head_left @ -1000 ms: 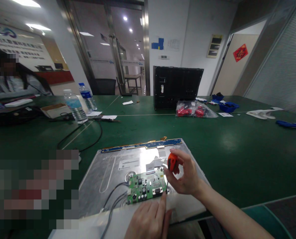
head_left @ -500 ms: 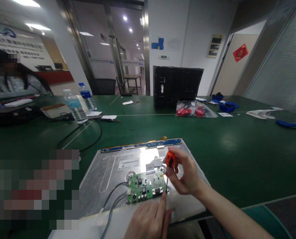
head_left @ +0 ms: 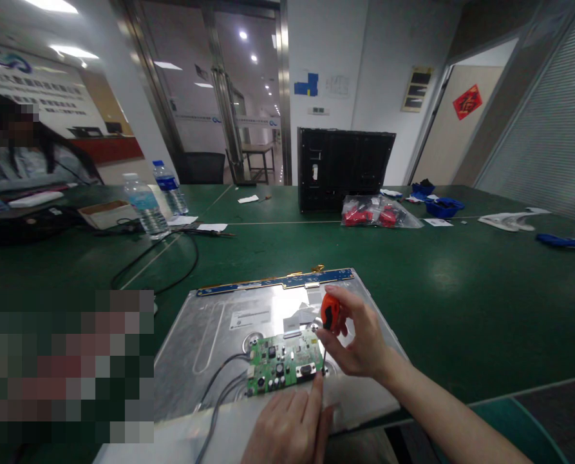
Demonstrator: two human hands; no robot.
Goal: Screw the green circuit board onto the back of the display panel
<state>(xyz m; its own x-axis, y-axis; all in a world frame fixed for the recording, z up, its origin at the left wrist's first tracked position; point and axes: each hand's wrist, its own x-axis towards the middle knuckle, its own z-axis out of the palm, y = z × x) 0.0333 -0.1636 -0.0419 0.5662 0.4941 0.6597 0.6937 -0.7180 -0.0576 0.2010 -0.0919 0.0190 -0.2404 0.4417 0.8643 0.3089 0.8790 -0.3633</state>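
Observation:
My right hand (head_left: pixel 362 332) grips the orange-and-black handle of a screwdriver (head_left: pixel 330 313) between thumb and fingers. The screwdriver's thin shaft points down at the lower right corner of a green circuit board (head_left: pixel 287 357). My left hand (head_left: pixel 287 425) lies palm down at the near edge, its index finger stretched out to that same corner beside the shaft tip. Nothing shows in the left hand. Under the board is a silver metal display panel (head_left: pixel 210 335). Whether a screw sits under the tip is too small to make out.
Grey cables (head_left: pixel 219 393) run from the board's left side. A blue circuit strip (head_left: pixel 272 285) lines the panel's far edge. Beyond stand a black monitor housing (head_left: pixel 346 169), a bag of red parts (head_left: pixel 378 214) and water bottles (head_left: pixel 146 209). Another person sits at far left.
The screwdriver handle has turned a little in my right hand, and the right thumb has shifted slightly left and up. My left hand has hardly moved.

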